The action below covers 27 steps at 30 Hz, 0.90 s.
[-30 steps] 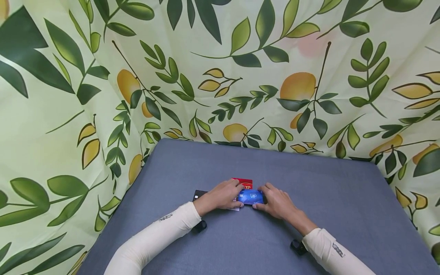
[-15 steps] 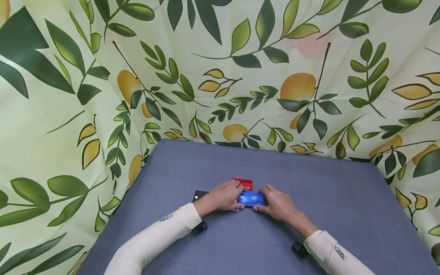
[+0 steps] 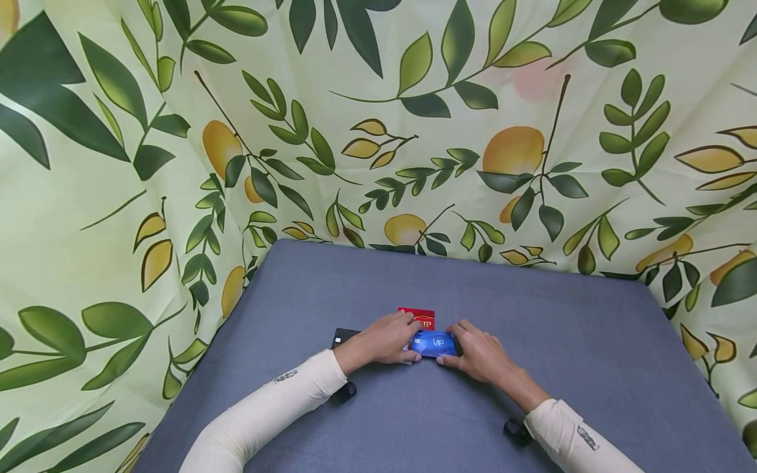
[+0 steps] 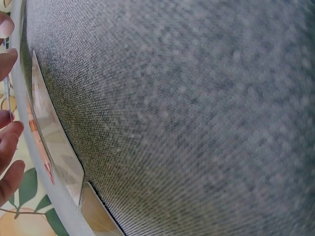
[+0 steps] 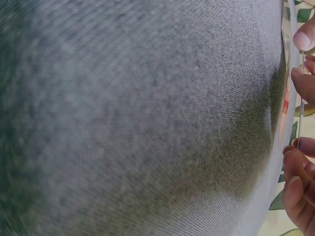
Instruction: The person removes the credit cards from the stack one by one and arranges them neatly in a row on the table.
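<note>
so both hands work low on the grey counter (image 3: 532,315). left hand (image 3: 383,339) and right hand (image 3: 478,351) each pinch an end of the blue vip card (image 3: 435,342), grips clenched on its edges, the card about flat near the counter's middle. best to keep the pinch even and light so it doesn't flex or slip. just beyond lies a red card (image 3: 418,315), a black card (image 3: 342,337) at left, leafy curtain (image 3: 378,131) behind.

Blue card (image 3: 435,343), red card (image 3: 421,316)
</note>
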Motion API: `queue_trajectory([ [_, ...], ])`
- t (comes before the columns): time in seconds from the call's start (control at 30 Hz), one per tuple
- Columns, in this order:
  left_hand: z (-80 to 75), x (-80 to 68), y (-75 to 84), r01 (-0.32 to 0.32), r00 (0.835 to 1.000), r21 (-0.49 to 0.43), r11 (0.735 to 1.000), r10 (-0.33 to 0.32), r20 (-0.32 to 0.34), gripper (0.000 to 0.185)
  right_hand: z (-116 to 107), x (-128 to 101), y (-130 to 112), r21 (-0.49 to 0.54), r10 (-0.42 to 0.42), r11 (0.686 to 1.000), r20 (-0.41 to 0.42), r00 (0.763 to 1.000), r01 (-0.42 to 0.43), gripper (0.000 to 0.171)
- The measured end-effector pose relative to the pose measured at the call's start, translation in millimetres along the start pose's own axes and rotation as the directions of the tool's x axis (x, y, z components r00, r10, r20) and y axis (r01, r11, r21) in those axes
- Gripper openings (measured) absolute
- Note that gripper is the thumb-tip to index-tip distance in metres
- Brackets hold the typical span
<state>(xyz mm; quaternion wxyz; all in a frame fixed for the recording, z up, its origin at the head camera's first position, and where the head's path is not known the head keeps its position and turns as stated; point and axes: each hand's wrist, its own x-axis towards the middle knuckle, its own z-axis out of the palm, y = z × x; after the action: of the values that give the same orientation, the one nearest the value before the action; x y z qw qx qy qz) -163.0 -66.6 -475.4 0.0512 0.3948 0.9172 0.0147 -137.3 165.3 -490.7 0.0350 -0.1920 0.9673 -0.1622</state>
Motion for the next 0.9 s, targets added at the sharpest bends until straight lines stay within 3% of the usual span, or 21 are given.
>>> queue_trajectory([
  [0.9, 1.7, -0.2, 3.2, -0.017, 0.999, -0.01, 1.0, 0.017, 0.031, 0.064, 2.6, -5.2, 3.5, 0.005, 0.015, 1.0, 0.01, 1.0, -0.015, 0.062],
])
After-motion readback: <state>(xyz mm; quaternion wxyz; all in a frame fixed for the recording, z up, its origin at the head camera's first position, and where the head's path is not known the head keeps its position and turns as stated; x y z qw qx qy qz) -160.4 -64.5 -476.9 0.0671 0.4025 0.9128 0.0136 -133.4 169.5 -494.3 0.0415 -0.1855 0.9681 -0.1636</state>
